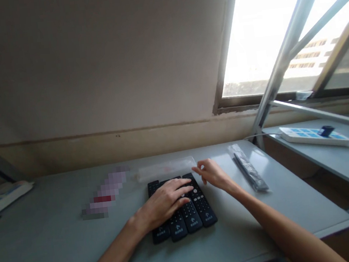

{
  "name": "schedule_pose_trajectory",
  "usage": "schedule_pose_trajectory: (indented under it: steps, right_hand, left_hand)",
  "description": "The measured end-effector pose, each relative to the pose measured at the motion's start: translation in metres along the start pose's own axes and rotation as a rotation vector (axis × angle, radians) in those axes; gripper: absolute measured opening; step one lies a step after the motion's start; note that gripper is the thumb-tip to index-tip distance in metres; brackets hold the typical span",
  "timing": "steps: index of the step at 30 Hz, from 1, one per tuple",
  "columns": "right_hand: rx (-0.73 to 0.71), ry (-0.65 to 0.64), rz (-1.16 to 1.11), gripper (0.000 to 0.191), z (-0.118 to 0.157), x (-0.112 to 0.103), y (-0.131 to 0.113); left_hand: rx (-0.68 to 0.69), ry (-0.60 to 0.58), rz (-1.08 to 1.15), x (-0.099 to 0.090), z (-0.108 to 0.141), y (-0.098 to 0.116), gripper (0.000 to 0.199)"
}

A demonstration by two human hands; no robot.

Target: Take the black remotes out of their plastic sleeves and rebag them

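Several black remote controls (206, 211) lie side by side on the grey table, their buttons facing up. Across the middle of them rests my left hand (166, 199), palm down with its fingers spread over the keys. My right hand (210, 174) is just beyond the top right corner of the rightmost remote, its fingers bent and somewhat apart with nothing visible between them. A flat clear plastic bag (166, 169) lies behind the remotes, near the fingertips of my right hand. To the right is a dark item in a clear wrapper (248, 169).
A pixelated pinkish item (107, 193) lies left of the remotes on the table (61, 245). White power strips sit at the far left (5, 198) and on the right-hand table (313, 135). A metal frame (276, 69) rises at the right before a window.
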State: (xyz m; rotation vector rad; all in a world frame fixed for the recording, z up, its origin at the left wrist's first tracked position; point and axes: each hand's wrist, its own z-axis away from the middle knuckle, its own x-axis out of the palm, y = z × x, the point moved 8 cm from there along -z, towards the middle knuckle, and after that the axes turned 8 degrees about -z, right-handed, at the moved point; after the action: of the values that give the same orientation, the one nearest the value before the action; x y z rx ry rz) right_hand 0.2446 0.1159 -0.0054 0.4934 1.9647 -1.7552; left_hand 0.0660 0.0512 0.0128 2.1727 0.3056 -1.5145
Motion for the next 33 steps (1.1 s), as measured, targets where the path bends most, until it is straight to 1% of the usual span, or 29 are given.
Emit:
schedule_pose_trajectory:
  steps: [3, 5, 6, 8, 9, 12, 14, 17, 19, 22, 24, 27, 29, 33]
  right_hand:
    - [-0.040, 0.272, 0.130, 0.042, 0.008, -0.040, -0.008]
    - [-0.055, 0.425, 0.233, 0.038, 0.023, -0.066, -0.003]
    - [-0.053, 0.478, 0.297, 0.033, 0.033, -0.077, 0.003]
    - [-0.053, 0.512, 0.431, 0.020, 0.053, -0.095, 0.019]
    - [-0.051, 0.533, 0.510, 0.021, 0.064, -0.104, 0.028]
    - [-0.005, 0.560, 0.720, 0.036, 0.093, -0.127, 0.059]
    - [0.065, 0.538, 0.748, 0.046, 0.108, -0.139, 0.080]
    - [0.221, 0.460, 0.671, 0.052, 0.122, -0.147, 0.107]
    - [0.284, 0.412, 0.625, 0.053, 0.126, -0.144, 0.113]
    - [0.278, 0.385, 0.615, 0.058, 0.125, -0.135, 0.103]
    - [0.293, 0.382, 0.619, 0.059, 0.121, -0.131, 0.096]
    - [0.387, 0.357, 0.597, 0.047, 0.113, -0.131, 0.094]
    - [0.420, 0.341, 0.568, 0.039, 0.107, -0.135, 0.094]
    - [0.351, 0.328, 0.482, 0.030, 0.103, -0.143, 0.091]
  left_hand:
    - [0.008, -0.054, 0.031, 0.003, 0.000, 0.000, 0.041]
    - [0.014, -0.087, 0.044, 0.004, 0.000, 0.001, 0.042]
    - [0.020, -0.096, 0.048, 0.005, 0.000, 0.001, 0.043]
    - [0.037, -0.098, 0.053, 0.005, 0.000, 0.003, 0.044]
    - [0.046, -0.096, 0.053, 0.004, 0.000, 0.004, 0.044]
    - [0.061, -0.089, 0.044, 0.005, 0.000, 0.005, 0.047]
    - [0.065, -0.086, 0.034, 0.006, 0.000, 0.005, 0.047]
    - [0.056, -0.099, 0.024, 0.009, 0.000, 0.003, 0.045]
    - [0.049, -0.117, 0.023, 0.012, -0.001, 0.001, 0.044]
    - [0.052, -0.134, 0.020, 0.014, -0.002, -0.001, 0.045]
    - [0.049, -0.136, 0.024, 0.013, -0.002, -0.001, 0.045]
    - [0.042, -0.134, 0.033, 0.012, -0.002, 0.000, 0.044]
    - [0.051, -0.118, 0.039, 0.010, -0.002, 0.001, 0.044]
    - [0.074, -0.075, 0.052, 0.009, -0.001, 0.001, 0.042]
